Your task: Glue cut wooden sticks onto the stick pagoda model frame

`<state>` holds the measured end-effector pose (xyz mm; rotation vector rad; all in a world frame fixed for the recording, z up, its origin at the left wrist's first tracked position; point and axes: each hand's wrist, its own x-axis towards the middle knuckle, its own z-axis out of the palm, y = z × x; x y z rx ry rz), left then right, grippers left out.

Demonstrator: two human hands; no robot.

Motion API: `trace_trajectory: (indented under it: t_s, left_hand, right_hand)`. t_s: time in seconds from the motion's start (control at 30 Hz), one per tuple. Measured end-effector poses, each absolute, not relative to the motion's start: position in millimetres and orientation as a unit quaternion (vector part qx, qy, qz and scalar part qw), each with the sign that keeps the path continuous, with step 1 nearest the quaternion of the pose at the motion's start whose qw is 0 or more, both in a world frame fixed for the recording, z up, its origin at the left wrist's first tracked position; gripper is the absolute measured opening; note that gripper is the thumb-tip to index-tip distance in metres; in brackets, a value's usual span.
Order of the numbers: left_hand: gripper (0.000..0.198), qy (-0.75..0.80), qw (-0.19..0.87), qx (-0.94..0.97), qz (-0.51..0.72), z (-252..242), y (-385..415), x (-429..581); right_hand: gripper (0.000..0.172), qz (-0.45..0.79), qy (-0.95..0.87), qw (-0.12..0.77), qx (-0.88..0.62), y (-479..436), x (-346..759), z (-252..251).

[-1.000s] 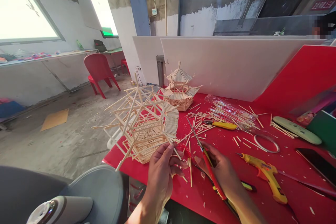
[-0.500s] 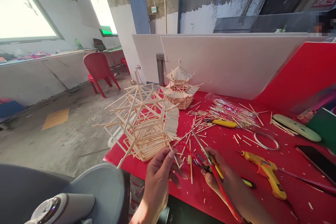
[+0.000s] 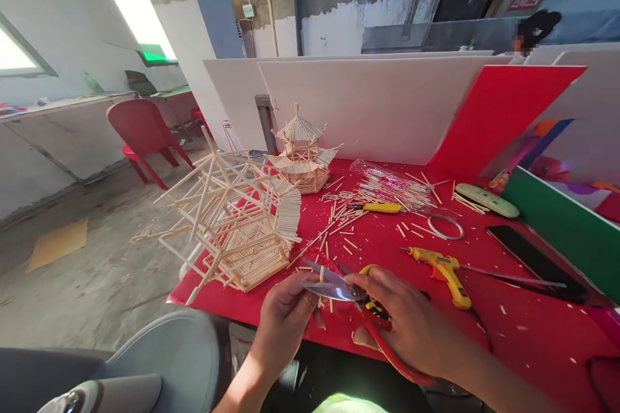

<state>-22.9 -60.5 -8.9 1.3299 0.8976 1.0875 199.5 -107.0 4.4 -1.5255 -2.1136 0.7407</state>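
Observation:
My right hand point(image 3: 409, 326) is closed round the red-and-yellow handles of a pair of scissors point(image 3: 339, 287); their blades stand apart and point left. My left hand point(image 3: 285, 316) pinches a short wooden stick point(image 3: 321, 274) upright between the blades. Both hands hover over the near edge of the red table point(image 3: 387, 251). To the left of my left hand, a large unfinished stick pagoda frame point(image 3: 232, 219) lies tipped on its side at the table's left corner. A smaller finished stick pagoda point(image 3: 301, 150) stands behind it.
Loose sticks point(image 3: 339, 216) litter the table. Also there: a clear bag of sticks point(image 3: 392, 184), a yellow knife point(image 3: 380, 208), a yellow glue gun point(image 3: 443, 268), a wire ring point(image 3: 445, 226), a phone point(image 3: 533, 261). White and red boards point(image 3: 387, 103) stand behind. A red chair point(image 3: 140, 135) stands left.
My right hand swung the scissors from pointing away to pointing left, blades now around the stick in my left hand. The view turned right.

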Motion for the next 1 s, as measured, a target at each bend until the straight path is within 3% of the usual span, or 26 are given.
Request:
trace_trajectory:
  t_s: [0.5, 0.77, 1.0]
  left_hand:
    - [0.023, 0.369, 0.494, 0.68, 0.397, -9, -56, -19]
    - [0.019, 0.388, 0.42, 0.712, 0.407, -8, -54, -8]
    - [0.026, 0.322, 0.419, 0.721, 0.448, -9, -47, 0]
  right_hand:
    - [0.059, 0.271, -0.759, 0.235, -0.543, -111, 205, -2]
    - [0.047, 0.264, -0.73, 0.314, -0.546, -110, 205, -34]
    - [0.059, 0.285, -0.719, 0.299, -0.559, -107, 207, -26]
